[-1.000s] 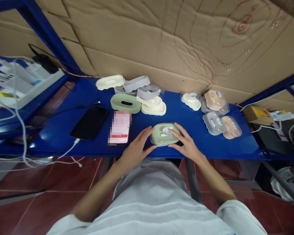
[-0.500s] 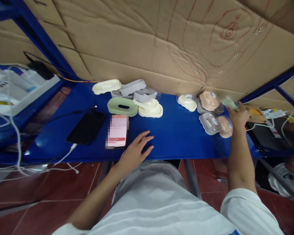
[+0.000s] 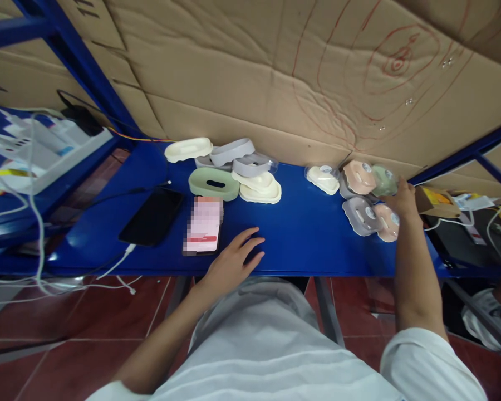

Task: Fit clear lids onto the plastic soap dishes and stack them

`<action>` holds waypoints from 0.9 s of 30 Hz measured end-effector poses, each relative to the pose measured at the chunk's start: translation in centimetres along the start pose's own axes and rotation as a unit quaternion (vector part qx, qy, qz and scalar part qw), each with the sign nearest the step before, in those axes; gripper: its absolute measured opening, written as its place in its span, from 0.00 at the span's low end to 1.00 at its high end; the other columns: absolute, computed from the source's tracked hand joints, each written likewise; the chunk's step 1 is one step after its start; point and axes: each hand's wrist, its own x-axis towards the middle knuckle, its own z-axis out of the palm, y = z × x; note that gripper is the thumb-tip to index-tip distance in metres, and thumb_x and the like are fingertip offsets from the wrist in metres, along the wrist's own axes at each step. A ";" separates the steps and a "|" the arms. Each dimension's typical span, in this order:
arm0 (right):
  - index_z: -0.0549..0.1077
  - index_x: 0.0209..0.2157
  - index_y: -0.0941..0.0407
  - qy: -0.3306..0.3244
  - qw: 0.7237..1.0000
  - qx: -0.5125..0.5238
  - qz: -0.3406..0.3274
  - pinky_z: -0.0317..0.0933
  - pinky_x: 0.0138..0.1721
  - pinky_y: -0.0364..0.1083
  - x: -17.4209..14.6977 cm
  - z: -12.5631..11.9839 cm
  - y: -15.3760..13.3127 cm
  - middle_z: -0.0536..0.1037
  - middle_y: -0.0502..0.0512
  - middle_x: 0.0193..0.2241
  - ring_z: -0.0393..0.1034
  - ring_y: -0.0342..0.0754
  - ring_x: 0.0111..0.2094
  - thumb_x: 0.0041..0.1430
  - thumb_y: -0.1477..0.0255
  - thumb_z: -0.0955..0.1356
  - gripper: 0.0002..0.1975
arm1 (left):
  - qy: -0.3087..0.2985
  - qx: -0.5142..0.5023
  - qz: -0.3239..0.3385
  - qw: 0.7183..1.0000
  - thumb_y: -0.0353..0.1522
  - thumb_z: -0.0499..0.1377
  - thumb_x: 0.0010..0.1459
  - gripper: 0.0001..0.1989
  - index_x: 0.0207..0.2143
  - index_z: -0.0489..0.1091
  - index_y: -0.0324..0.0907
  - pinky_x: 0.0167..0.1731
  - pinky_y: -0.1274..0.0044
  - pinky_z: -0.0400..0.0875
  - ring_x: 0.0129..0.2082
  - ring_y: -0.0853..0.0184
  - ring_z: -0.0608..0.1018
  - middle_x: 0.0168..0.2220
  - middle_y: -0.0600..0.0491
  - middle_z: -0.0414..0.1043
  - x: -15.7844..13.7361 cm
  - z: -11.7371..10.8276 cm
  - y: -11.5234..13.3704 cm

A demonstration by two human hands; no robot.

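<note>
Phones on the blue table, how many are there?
2. A dark phone lies at the left, plugged into a white cable. A lit phone lies beside it, just left of the left hand.

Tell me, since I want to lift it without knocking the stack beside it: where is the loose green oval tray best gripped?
Probably across its two long sides, pinched from above. The green tray lies flat on the shelf, open side down, with a slot on top; its near long edge is free, while cream trays crowd its right end.
</note>
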 end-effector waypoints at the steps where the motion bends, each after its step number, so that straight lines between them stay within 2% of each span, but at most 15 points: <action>1: 0.78 0.57 0.69 -0.006 1.000 -0.008 0.020 0.65 0.45 0.55 0.0 -0.3 -0.2 0.75 0.83 0.52 0.75 0.56 0.45 0.60 0.65 0.77 0.29 | 0.001 0.001 0.002 1.000 0.37 0.57 0.76 0.16 0.61 0.73 0.48 0.67 0.62 0.77 0.67 0.57 0.77 0.70 0.48 0.68 0.0 0.0 0.0; 3: 0.70 0.66 0.70 -0.003 0.999 -0.010 0.044 0.65 0.54 0.59 -0.6 -0.8 -1.7 0.68 0.91 0.62 0.73 0.62 0.57 0.60 0.70 0.76 0.36 | 0.004 0.005 0.003 1.000 0.37 0.57 0.76 0.15 0.61 0.74 0.48 0.66 0.62 0.77 0.66 0.57 0.77 0.70 0.48 0.68 0.0 0.1 0.0; 4: 0.67 0.69 0.69 0.012 1.000 0.004 0.025 0.63 0.59 0.61 -1.2 -1.0 -3.1 0.65 0.90 0.66 0.69 0.64 0.63 0.62 0.72 0.74 0.37 | 0.005 0.009 0.003 1.000 0.37 0.57 0.76 0.15 0.61 0.74 0.48 0.66 0.62 0.77 0.66 0.57 0.77 0.70 0.48 0.68 0.0 0.2 0.0; 6: 0.66 0.70 0.64 0.035 0.994 0.069 -0.083 0.58 0.67 0.63 -3.3 -1.0 -7.1 0.68 0.82 0.67 0.64 0.63 0.69 0.67 0.74 0.67 0.31 | 0.005 0.018 0.004 1.000 0.38 0.56 0.76 0.16 0.61 0.74 0.48 0.66 0.62 0.78 0.67 0.56 0.77 0.70 0.48 0.68 0.1 0.3 0.1; 8: 0.73 0.65 0.60 -0.012 0.956 0.162 -0.246 0.60 0.68 0.64 -6.2 -0.6 -12.5 0.76 0.72 0.63 0.69 0.60 0.66 0.72 0.72 0.61 0.24 | 0.002 0.024 0.009 1.000 0.38 0.56 0.76 0.16 0.61 0.73 0.48 0.66 0.61 0.77 0.68 0.56 0.76 0.70 0.47 0.68 0.1 0.4 0.1; 10: 0.73 0.66 0.56 -0.128 0.890 0.222 -0.377 0.62 0.68 0.63 -9.5 0.0 -18.1 0.77 0.66 0.64 0.70 0.57 0.67 0.76 0.71 0.59 0.24 | -0.002 0.028 0.020 0.999 0.38 0.56 0.76 0.16 0.61 0.73 0.47 0.67 0.60 0.77 0.68 0.55 0.76 0.70 0.46 0.68 0.3 0.3 0.1; 11: 0.72 0.67 0.55 -0.176 0.859 0.228 -0.422 0.61 0.69 0.62 -11.0 0.3 -20.6 0.76 0.65 0.66 0.68 0.57 0.68 0.77 0.70 0.59 0.24 | -0.002 0.031 0.028 0.999 0.38 0.56 0.76 0.16 0.62 0.73 0.46 0.67 0.60 0.76 0.68 0.55 0.76 0.69 0.45 0.69 0.5 0.2 0.1; 12: 0.71 0.69 0.54 -0.206 0.843 0.226 -0.442 0.60 0.70 0.63 -12.3 0.6 -22.6 0.74 0.64 0.68 0.67 0.58 0.70 0.78 0.68 0.59 0.24 | -0.001 0.035 0.037 0.999 0.37 0.56 0.77 0.16 0.62 0.73 0.46 0.67 0.59 0.75 0.68 0.55 0.76 0.69 0.44 0.69 0.7 -0.1 0.0; 14: 0.69 0.71 0.53 -0.244 0.820 0.231 -0.464 0.57 0.72 0.65 -14.2 1.1 -25.3 0.74 0.63 0.68 0.66 0.58 0.70 0.79 0.64 0.60 0.25 | 0.006 0.050 0.055 0.997 0.37 0.55 0.77 0.17 0.62 0.72 0.46 0.68 0.58 0.75 0.67 0.54 0.76 0.69 0.43 0.69 1.5 -0.7 -0.2; 17: 0.73 0.67 0.54 -0.261 0.802 0.266 -0.467 0.58 0.70 0.63 -15.2 1.4 -26.0 0.81 0.63 0.60 0.74 0.57 0.63 0.79 0.59 0.61 0.24 | 0.017 0.094 0.061 0.994 0.36 0.55 0.76 0.19 0.65 0.71 0.45 0.68 0.54 0.74 0.68 0.50 0.75 0.69 0.41 0.69 3.7 -1.7 -0.3; 19: 0.77 0.63 0.54 -0.240 0.813 0.291 -0.444 0.62 0.67 0.62 -15.2 1.3 -25.5 0.83 0.63 0.56 0.76 0.57 0.59 0.80 0.57 0.61 0.24 | 0.016 0.139 0.053 0.989 0.33 0.55 0.75 0.20 0.66 0.70 0.43 0.69 0.50 0.70 0.70 0.46 0.72 0.69 0.38 0.68 5.4 -1.9 0.0; 20: 0.77 0.63 0.54 -0.221 0.826 0.297 -0.426 0.62 0.66 0.61 -15.1 1.2 -25.4 0.82 0.64 0.57 0.75 0.57 0.60 0.80 0.56 0.60 0.25 | 0.009 0.162 0.048 0.986 0.31 0.56 0.74 0.20 0.65 0.70 0.41 0.70 0.48 0.67 0.70 0.44 0.71 0.69 0.37 0.69 6.1 -1.8 0.2; 23: 0.73 0.68 0.53 -0.179 0.852 0.284 -0.401 0.59 0.69 0.62 -14.7 1.2 -26.0 0.73 0.64 0.68 0.64 0.59 0.70 0.80 0.56 0.58 0.27 | -0.033 0.223 0.048 0.973 0.27 0.57 0.71 0.17 0.60 0.73 0.38 0.64 0.50 0.72 0.65 0.44 0.75 0.60 0.36 0.76 7.4 -1.2 1.2; 25: 0.68 0.72 0.53 -0.187 0.845 0.275 -0.420 0.54 0.72 0.62 -14.6 1.4 -27.2 0.69 0.63 0.72 0.58 0.59 0.74 0.80 0.57 0.58 0.28 | -0.052 0.249 0.048 0.966 0.27 0.58 0.71 0.13 0.55 0.75 0.38 0.56 0.57 0.78 0.59 0.46 0.78 0.54 0.38 0.78 7.2 -0.8 1.8; 27: 0.66 0.73 0.54 -0.200 0.834 0.277 -0.434 0.53 0.71 0.62 -14.6 1.9 -28.3 0.73 0.64 0.68 0.61 0.60 0.71 0.80 0.57 0.59 0.28 | -0.048 0.255 0.048 0.964 0.28 0.58 0.72 0.11 0.53 0.75 0.39 0.51 0.61 0.80 0.57 0.48 0.78 0.51 0.40 0.78 6.2 -0.6 2.1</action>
